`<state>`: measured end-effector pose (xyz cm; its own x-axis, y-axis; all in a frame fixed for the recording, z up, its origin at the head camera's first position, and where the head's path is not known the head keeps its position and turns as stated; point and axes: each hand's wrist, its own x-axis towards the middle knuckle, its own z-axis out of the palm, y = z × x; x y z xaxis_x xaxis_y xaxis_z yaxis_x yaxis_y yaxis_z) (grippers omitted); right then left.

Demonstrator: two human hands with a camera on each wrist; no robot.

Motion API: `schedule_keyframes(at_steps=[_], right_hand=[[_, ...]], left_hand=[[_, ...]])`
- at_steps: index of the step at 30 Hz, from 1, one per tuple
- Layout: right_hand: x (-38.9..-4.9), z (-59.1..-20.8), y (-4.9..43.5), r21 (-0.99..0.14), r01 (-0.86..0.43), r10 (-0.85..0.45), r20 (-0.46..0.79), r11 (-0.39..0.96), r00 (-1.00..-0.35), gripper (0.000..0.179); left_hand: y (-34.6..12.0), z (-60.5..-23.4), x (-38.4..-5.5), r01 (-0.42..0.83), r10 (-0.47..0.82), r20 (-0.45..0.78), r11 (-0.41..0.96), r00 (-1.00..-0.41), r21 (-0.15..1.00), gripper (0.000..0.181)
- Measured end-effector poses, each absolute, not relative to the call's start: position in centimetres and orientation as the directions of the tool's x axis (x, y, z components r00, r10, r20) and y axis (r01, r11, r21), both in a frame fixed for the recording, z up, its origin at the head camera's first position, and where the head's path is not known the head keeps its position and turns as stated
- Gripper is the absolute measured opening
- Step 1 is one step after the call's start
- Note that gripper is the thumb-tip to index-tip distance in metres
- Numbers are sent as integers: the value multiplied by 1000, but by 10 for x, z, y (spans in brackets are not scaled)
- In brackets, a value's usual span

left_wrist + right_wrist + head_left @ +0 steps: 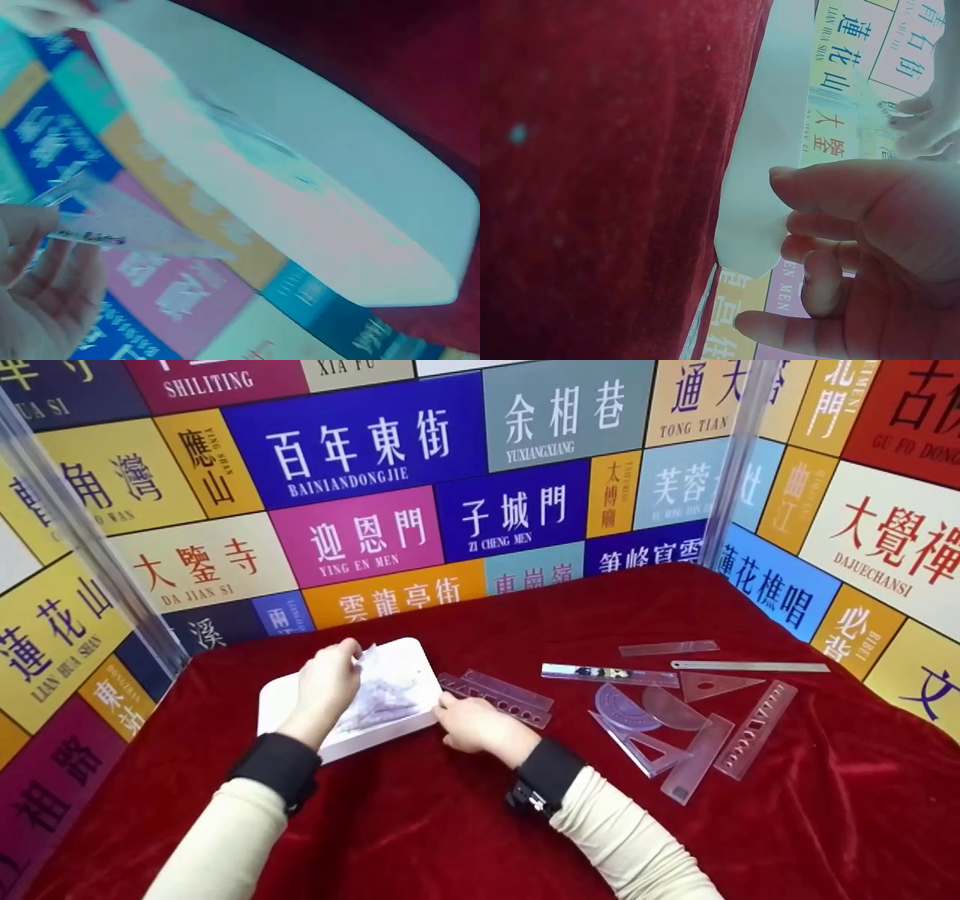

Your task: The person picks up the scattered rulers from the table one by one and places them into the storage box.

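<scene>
Over the white box (pixel 379 733), my left hand (pixel 330 679) pinches a clear plastic set square (pixel 127 221) between thumb and fingers. In the left wrist view the set square hangs above the box's rim, its pointed end toward the opening. Inside the box lie clear plastic pieces (pixel 390 699) in a heap, their shapes blurred together. My right hand (pixel 472 724) holds the box at its front right corner, the thumb (pixel 791 180) at the rim and the other fingers bent around the end. The left hand hides the box's left part in the head view.
Right of the box lie two clear rulers with cut-outs (pixel 510 697). Farther right are a metal ruler (pixel 750 666), a patterned ruler (pixel 609 673), protractors (pixel 624 709), a triangle (pixel 720 685) and several clear rulers on the red velvet cloth (pixel 450 825). Sign-printed panels (pixel 360 442) rise behind.
</scene>
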<state>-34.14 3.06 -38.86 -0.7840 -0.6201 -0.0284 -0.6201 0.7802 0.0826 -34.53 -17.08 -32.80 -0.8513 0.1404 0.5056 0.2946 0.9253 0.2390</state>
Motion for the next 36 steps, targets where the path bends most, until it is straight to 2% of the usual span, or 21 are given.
schedule_keyframes(at_steps=[4, 8, 12, 17, 21, 24, 27, 29, 32, 36], right_hand=[[-342, -389, 30, 84, -622, -622, -31, 778, -782, 47], [-341, -389, 29, 81, -621, -620, -30, 780, -784, 48], [-340, -389, 28, 86, -623, -622, -36, 778, -782, 46], [-340, -388, 28, 85, -617, -616, -37, 782, -787, 47], [-341, -388, 30, 85, -613, -611, -45, 786, -790, 49], [-341, -387, 31, 91, -609, -608, -47, 788, -793, 49], [-340, -387, 32, 84, -607, -606, -43, 790, -795, 48], [-340, -388, 32, 75, -607, -606, -44, 791, -794, 49], [-340, -389, 32, 66, -608, -607, -39, 791, -794, 49], [-340, -389, 31, 76, -612, -612, -31, 787, -790, 48]], left_hand=[[-178, -352, -359, 281, 226, 573, 960, -788, 8, 12], [-185, -375, -365, 244, 272, 510, 962, -816, -123, 15], [-188, -391, -364, 251, 303, 446, 953, -842, -172, 15], [-189, -400, -362, 305, 356, 467, 935, -810, -183, 9], [-192, -401, -363, 337, 352, 477, 934, -806, -120, 12], [-193, -396, -361, 318, 273, 429, 947, -861, 37, 9], [-192, -386, -352, 249, 172, 317, 942, -933, 223, 16], [-190, -381, -343, 216, 138, 258, 928, -956, 304, 16], [-186, -377, -330, 217, 150, 204, 906, -967, 363, 11], [-184, -375, -315, 218, 172, 154, 901, -973, 374, 7]])
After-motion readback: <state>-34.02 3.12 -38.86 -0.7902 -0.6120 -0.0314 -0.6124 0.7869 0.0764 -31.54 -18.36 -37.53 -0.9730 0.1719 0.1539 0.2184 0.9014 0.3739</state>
